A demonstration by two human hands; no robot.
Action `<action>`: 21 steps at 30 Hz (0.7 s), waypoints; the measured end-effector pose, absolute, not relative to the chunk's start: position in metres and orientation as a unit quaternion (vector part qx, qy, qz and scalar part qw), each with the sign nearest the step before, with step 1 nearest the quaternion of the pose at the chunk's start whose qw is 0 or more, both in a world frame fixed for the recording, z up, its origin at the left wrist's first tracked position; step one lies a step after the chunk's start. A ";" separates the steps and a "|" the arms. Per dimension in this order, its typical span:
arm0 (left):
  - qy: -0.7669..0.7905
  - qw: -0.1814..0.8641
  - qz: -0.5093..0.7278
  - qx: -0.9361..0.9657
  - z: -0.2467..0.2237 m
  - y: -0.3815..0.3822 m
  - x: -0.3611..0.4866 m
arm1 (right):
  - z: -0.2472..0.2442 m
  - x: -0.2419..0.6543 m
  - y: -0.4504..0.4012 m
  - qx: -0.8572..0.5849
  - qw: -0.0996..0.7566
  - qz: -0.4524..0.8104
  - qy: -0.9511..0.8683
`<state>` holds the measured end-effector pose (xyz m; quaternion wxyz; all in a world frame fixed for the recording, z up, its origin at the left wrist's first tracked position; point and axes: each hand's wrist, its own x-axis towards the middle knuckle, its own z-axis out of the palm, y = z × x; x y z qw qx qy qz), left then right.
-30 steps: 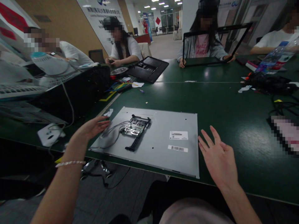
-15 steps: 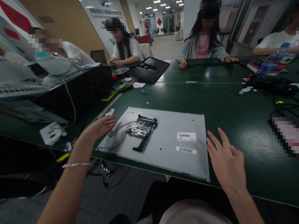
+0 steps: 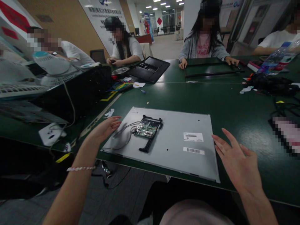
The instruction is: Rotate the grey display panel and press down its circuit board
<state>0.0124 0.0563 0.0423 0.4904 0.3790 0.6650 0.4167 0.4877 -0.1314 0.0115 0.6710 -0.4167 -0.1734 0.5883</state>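
A flat grey display panel point(image 3: 178, 125) lies back side up at the near edge of the green table. On its left half rests a green circuit board point(image 3: 147, 130) in a black bracket, with grey cables running left. Two white labels point(image 3: 193, 137) are stuck on its right half. My left hand point(image 3: 106, 129), fingers stretched out, is at the panel's left edge. Along the right edge is my right hand point(image 3: 236, 159), fingers spread, its fingertips at or against the rim. Neither hand is wrapped round anything.
Across the green table point(image 3: 173, 93) a person holds a thin black frame point(image 3: 211, 74). A black plastic housing point(image 3: 150, 69) and a small screwdriver point(image 3: 142, 91) lie further back. At left stands a black panel point(image 3: 77, 90); at right are black cables point(image 3: 269, 82), bottles point(image 3: 276, 61) and a phone point(image 3: 287, 134).
The panel has slid slightly to the right, and both my hands have moved right with it. The person opposite has tilted the black frame so its opening shows.
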 end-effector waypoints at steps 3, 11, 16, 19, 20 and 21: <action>0.663 0.496 0.406 0.386 0.044 0.052 0.020 | 0.006 0.492 -0.131 -0.457 0.651 0.567 -0.216; 0.647 0.503 0.395 0.415 0.041 0.046 0.034 | -0.007 0.522 -0.135 -0.542 0.600 0.536 -0.243; 0.642 0.491 0.389 0.442 0.040 0.040 0.042 | -0.011 0.532 -0.135 -0.549 0.624 0.517 -0.206; 0.644 0.489 0.379 0.450 0.042 0.036 0.049 | -0.013 0.537 -0.135 -0.542 0.645 0.506 -0.183; 0.645 0.487 0.373 0.455 0.042 0.035 0.051 | -0.014 0.538 -0.135 -0.541 0.651 0.501 -0.181; 0.645 0.484 0.369 0.461 0.043 0.033 0.053 | -0.014 0.540 -0.135 -0.541 0.655 0.494 -0.183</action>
